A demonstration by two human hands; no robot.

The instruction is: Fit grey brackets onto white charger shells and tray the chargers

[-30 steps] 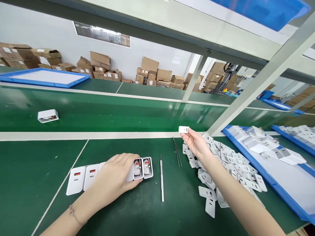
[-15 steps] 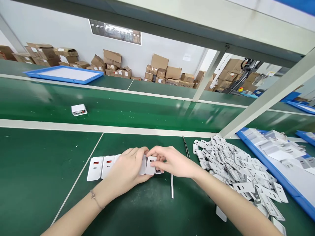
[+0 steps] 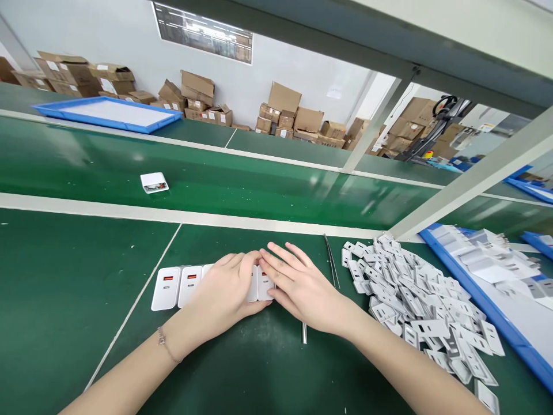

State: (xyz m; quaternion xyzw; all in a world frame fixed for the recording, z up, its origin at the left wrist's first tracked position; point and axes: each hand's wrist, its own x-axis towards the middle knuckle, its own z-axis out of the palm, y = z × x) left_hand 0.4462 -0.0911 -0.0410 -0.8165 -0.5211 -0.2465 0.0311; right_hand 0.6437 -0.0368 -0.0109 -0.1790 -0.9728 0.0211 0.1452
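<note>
A row of white two-port chargers stands on the green bench, the leftmost charger and its neighbour showing red and dark ports. My left hand is wrapped over the middle of the row, its thumb along the near side. At the right end, my right hand lies with fingers stretched over a charger and touches it; the covered part is hidden. Right of this hand are tweezers, and the end of a metal rod shows beneath it.
A heap of white face plates covers the bench on the right, beside a blue-rimmed tray of white parts. One open-ended white charger housing lies on the green strip behind. A slanted post rises at the right.
My right hand has let go of the face plate it pinched, now seated on the end charger, and has spread flat over it. My left hand stays on the row. The view has tilted slightly.
</note>
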